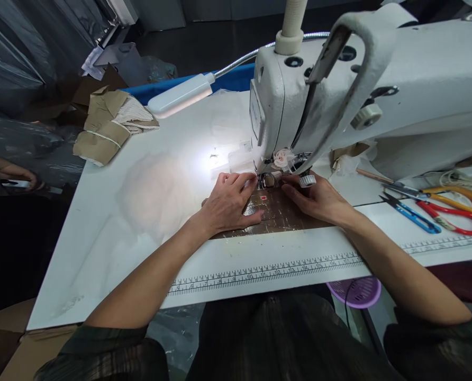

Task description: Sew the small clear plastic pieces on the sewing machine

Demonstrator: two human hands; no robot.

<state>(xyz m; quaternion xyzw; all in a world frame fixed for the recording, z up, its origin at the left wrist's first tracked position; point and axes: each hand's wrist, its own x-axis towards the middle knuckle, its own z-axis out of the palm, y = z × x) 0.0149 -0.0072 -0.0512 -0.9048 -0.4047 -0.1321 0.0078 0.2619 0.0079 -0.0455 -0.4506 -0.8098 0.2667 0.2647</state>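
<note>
A brown taped plate lies under the presser foot of the white sewing machine, set back a little from the near edge of the sewing table; its smooth wrapping probably lets work slide easily. Whatever lies right at the foot is too small and covered to make out.

The left hand rests palm down on the plate, thumb stretched out flat and well apart from the fingers, which arch together toward the foot. It seems to steady by pressing, since nothing shows gripped between thumb and fingers. The right hand comes in from the other side, half curled, its fingers reaching in just beside the foot and partly behind a white knob; whether they pinch anything cannot be told. Both forearms slant inward across the near edge, so the hands flank the foot.

A lamp reaches in over the far edge on a bendable neck, presumably so that its light falls by the needle. Along the near edge runs a printed ruler, handy for measuring. Toward the right, blue snips and red-handled scissors lie near the right hand, likely for quick reach. A tied bundle sits at the far left corner
</note>
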